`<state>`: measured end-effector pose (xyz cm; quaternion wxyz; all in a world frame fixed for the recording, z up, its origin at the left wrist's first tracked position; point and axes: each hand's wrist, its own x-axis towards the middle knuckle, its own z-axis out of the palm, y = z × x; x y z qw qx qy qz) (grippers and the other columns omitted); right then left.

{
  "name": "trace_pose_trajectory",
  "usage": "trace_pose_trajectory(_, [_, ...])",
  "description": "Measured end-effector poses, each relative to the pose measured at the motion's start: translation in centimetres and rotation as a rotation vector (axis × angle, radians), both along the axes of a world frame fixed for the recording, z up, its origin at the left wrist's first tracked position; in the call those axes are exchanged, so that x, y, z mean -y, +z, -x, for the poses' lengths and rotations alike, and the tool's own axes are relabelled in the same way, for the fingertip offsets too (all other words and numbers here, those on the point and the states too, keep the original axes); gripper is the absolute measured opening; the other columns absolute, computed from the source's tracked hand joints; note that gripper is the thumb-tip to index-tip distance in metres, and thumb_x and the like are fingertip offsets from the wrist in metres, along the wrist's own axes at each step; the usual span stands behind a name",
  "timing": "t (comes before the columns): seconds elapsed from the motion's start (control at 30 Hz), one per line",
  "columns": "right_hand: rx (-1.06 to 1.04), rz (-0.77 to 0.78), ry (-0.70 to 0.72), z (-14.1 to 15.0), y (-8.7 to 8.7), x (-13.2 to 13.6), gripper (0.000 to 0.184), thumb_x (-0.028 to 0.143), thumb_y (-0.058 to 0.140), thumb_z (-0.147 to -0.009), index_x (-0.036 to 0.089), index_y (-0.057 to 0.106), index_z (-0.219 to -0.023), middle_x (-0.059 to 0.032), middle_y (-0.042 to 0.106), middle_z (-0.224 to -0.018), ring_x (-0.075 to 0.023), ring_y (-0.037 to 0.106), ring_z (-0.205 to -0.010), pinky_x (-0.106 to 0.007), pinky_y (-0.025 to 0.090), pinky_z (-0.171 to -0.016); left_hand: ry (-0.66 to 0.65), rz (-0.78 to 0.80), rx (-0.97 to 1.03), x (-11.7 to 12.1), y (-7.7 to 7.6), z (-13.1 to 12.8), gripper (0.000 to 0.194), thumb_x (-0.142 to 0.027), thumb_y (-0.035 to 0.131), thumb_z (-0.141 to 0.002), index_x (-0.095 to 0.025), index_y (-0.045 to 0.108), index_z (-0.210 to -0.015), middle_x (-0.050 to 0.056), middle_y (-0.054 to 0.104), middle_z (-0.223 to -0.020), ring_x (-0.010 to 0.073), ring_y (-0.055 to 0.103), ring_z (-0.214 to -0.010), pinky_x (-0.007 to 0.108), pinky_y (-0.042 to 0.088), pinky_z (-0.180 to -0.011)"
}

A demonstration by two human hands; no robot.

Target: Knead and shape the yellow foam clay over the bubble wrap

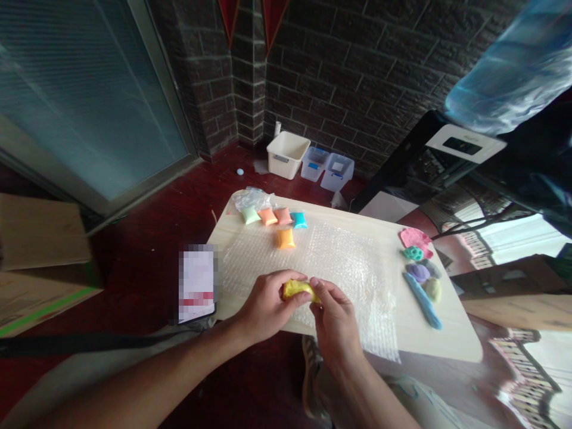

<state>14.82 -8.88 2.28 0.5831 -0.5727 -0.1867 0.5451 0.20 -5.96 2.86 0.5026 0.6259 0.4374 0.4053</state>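
My left hand (pixel 268 304) and my right hand (pixel 333 313) both pinch a small yellow packet of clay (pixel 298 289) between them, above the near edge of a light wooden table (pixel 447 339). A sheet of bubble wrap (pixel 339 262) covers the table's middle under the hands. Farther back lie small clay packets: pale green (pixel 250 214), two peach ones (pixel 268 216), teal (pixel 298 220) and orange (pixel 285 238).
Shaped clay pieces lie at the table's right: a pink slab (pixel 414 238), a teal ring (pixel 413 253), a purple lump (pixel 418 272), a blue strip (pixel 424 304). A phone (pixel 196 285) sits left of the table. White and clear bins (pixel 288 154) stand by the brick wall.
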Motion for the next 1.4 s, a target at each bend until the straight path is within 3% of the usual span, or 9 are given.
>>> trace_pose_trajectory(0.1, [0.102, -0.082, 0.055, -0.5, -0.4, -0.1, 0.03, 0.049, 0.09, -0.076, 0.021, 0.079, -0.08, -0.0029, 0.069, -0.081, -0.0146, 0.052, -0.065, -0.028, 0.04, -0.058, -0.036, 0.133, 0.112, -0.3, -0.3, -0.2, 0.031, -0.043, 0.075, -0.09, -0.016, 0.076, -0.106, 0.007, 0.077, -0.09, 0.0179, 0.071, -0.073, 0.026, 0.054, -0.064])
trace_pose_trajectory(0.23, [0.472, -0.338, 0.171, -1.5, 0.0, -0.3, 0.028, 0.049, 0.073, -0.095, 0.022, 0.081, -0.086, -0.0077, 0.068, -0.103, -0.0198, 0.06, -0.083, -0.032, 0.049, -0.065, -0.102, 0.304, 0.272, -1.1, -0.3, -0.1, 0.04, -0.052, 0.069, -0.093, -0.013, 0.072, -0.09, -0.004, 0.056, -0.058, 0.0092, 0.049, -0.045, 0.021, 0.039, -0.045])
trace_pose_trajectory(0.43, [0.925, -0.552, 0.374, -2.1, 1.2, 0.4, 0.022, 0.034, 0.068, -0.1, 0.026, 0.081, -0.115, -0.0139, 0.061, -0.128, -0.0229, 0.065, -0.089, -0.038, 0.06, -0.066, 0.01, 0.39, 0.392, -1.3, -0.3, 0.0, 0.049, -0.06, 0.069, -0.091, -0.013, 0.064, -0.079, 0.0, 0.061, -0.068, 0.0097, 0.054, -0.043, 0.022, 0.047, -0.038])
trace_pose_trajectory(0.73, [0.876, -0.659, 0.3, -1.1, 0.9, 0.8, 0.011, 0.027, 0.074, -0.095, 0.027, 0.08, -0.105, -0.0111, 0.066, -0.117, -0.0245, 0.068, -0.093, -0.038, 0.061, -0.069, 0.166, 0.238, 0.335, -0.5, 0.2, -0.2, 0.048, -0.063, 0.058, -0.097, -0.016, 0.065, -0.087, -0.001, 0.06, -0.07, 0.0132, 0.062, -0.051, 0.022, 0.052, -0.04])
trace_pose_trajectory(1.03, [0.961, -0.594, 0.699, -1.4, 1.9, 1.1, 0.06, 0.03, 0.068, -0.098, 0.03, 0.052, -0.156, -0.0152, 0.05, -0.153, -0.0339, 0.057, -0.135, -0.056, 0.052, -0.112, 0.24, 0.089, 0.211, -0.6, -0.1, 0.6, 0.038, -0.052, 0.045, -0.107, -0.021, 0.061, -0.095, -0.001, 0.059, -0.08, 0.0127, 0.059, -0.059, 0.022, 0.049, -0.047])
trace_pose_trajectory(1.13, [0.783, -0.593, 0.576, -1.0, 1.4, 1.1, 0.04, 0.031, 0.064, -0.102, 0.029, 0.065, -0.143, -0.0128, 0.063, -0.134, -0.0298, 0.062, -0.124, -0.051, 0.055, -0.104, 0.217, 0.018, 0.128, -0.6, -0.3, 0.8, 0.032, -0.047, 0.046, -0.108, -0.021, 0.06, -0.096, -0.003, 0.056, -0.075, 0.0115, 0.056, -0.057, 0.022, 0.047, -0.052])
trace_pose_trajectory(1.23, [0.594, -0.528, 0.304, -0.8, 0.5, 0.9, 0.011, 0.032, 0.067, -0.101, 0.025, 0.074, -0.106, -0.0072, 0.067, -0.1, -0.0224, 0.067, -0.094, -0.037, 0.059, -0.08, 0.224, -0.013, 0.055, -0.6, -0.3, 0.8, 0.027, -0.044, 0.05, -0.107, -0.021, 0.059, -0.097, -0.003, 0.056, -0.075, 0.0118, 0.056, -0.059, 0.021, 0.046, -0.054])
trace_pose_trajectory(1.3, [0.509, -0.47, 0.177, -0.8, 0.0, 0.7, 0.012, 0.033, 0.074, -0.097, 0.023, 0.067, -0.095, -0.0054, 0.068, -0.094, -0.0192, 0.066, -0.083, -0.031, 0.057, -0.07, 0.25, -0.001, 0.045, -0.6, -0.4, 0.8, 0.027, -0.045, 0.05, -0.107, -0.022, 0.059, -0.096, -0.002, 0.057, -0.077, 0.0116, 0.056, -0.059, 0.021, 0.046, -0.053])
trace_pose_trajectory(1.4, [0.483, -0.447, 0.145, -1.1, -0.8, 0.6, 0.02, 0.032, 0.077, -0.094, 0.025, 0.06, -0.103, -0.0061, 0.074, -0.1, -0.0166, 0.066, -0.074, -0.028, 0.054, -0.061, 0.26, 0.036, 0.06, -0.7, -1.0, 0.7, 0.027, -0.045, 0.049, -0.107, -0.022, 0.058, -0.097, -0.003, 0.057, -0.078, 0.0107, 0.056, -0.057, 0.02, 0.047, -0.053])
